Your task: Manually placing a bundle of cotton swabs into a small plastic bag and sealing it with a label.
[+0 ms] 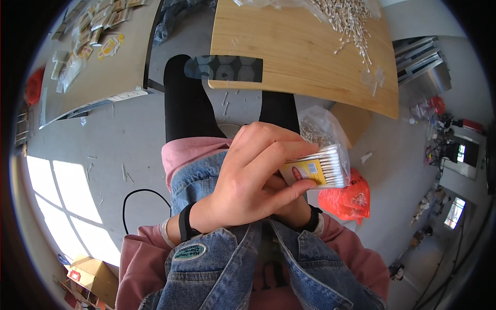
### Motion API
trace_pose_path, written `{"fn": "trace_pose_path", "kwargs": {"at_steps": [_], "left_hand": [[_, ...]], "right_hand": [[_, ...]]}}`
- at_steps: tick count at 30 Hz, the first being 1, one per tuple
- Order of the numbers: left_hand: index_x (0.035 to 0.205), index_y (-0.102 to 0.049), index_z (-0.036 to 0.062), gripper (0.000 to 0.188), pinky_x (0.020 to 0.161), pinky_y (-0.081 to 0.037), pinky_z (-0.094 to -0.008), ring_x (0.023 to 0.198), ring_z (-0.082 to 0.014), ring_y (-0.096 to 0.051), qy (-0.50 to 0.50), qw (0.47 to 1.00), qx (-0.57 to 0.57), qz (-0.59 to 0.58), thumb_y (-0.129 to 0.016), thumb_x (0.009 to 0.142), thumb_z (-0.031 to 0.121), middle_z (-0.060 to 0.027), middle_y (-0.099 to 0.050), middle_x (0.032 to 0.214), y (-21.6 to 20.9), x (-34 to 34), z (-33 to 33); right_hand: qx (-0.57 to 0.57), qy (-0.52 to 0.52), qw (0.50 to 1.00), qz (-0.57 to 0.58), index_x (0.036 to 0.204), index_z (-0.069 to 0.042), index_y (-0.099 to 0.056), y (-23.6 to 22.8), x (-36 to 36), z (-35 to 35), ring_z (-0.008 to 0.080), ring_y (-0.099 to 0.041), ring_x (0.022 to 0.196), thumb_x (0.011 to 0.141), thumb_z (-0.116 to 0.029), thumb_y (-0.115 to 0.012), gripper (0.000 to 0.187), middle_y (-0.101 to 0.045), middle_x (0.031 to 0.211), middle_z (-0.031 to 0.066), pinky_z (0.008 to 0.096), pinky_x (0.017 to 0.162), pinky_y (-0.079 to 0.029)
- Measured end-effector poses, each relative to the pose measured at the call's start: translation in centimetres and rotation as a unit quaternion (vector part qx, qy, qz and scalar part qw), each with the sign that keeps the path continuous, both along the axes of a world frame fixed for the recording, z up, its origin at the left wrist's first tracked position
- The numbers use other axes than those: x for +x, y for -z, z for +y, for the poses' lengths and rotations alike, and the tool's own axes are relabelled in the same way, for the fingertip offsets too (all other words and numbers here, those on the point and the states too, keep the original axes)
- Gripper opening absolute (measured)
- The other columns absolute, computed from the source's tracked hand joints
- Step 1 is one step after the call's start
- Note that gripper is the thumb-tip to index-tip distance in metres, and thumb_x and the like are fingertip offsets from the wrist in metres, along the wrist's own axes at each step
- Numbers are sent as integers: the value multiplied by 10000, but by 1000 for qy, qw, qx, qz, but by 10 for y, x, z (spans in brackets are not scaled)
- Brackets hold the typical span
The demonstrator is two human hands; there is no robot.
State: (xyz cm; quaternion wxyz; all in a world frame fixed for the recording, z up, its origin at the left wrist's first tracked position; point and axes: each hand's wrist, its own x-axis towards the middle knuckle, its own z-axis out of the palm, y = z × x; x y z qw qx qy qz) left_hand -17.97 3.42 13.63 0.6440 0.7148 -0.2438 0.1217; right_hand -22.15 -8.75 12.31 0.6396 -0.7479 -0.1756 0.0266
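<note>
A pack of cotton swabs (331,164) is held in front of my lap, its white tips facing right and a yellow label with a red oval on its side. My left hand (253,168) grips it, thumb at the near edge and fingers along the far edge. Under the left hand and mostly covered by it lies my right hand (293,211). Its fingers are hidden, so whether it also touches the pack does not show. Both wrists wear dark bands.
A heap of loose cotton swabs (347,23) lies on the wooden table (279,41) ahead. The left table (121,67) carries several packs (98,23) and yellow labels (110,46). A clear plastic bag (325,124) and a red bag (349,199) sit to my right.
</note>
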Motion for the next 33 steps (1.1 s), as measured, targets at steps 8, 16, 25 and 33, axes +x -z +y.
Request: {"fn": "trace_pose_path", "kwargs": {"at_steps": [8,16,25,33], "left_hand": [[938,-598,58,402,733,-420,-346,854,-249,-587,20,999,-30,-3,-804,595,88,-77,-626,945,0,-1,3],[1019,-548,44,613,787,-438,-337,933,-235,-560,81,992,-84,45,-898,546,212,-106,-572,1026,2,0,9],[1041,-493,61,719,812,-418,-333,945,-241,-519,78,994,-53,52,-912,472,191,-105,-520,1024,3,-8,6],[1021,-524,52,630,771,-417,-351,890,-275,-521,66,993,-84,44,-859,492,121,-109,-531,983,6,-9,5]], "right_hand": [[185,-70,952,234,887,-135,-486,-6,3,-13,68,-495,670,955,-370,-483,245,-492,785,-13,224,586,-409],[412,14,802,432,837,-118,-489,23,13,-10,76,-355,443,956,-387,-496,294,-410,607,-19,229,401,-272],[445,81,801,392,809,-101,-492,12,13,-9,41,-457,482,990,-365,-440,325,-499,611,-31,193,420,-362],[418,100,829,356,805,-90,-493,15,10,-7,24,-502,570,996,-351,-434,329,-542,675,-30,178,495,-405]]}}
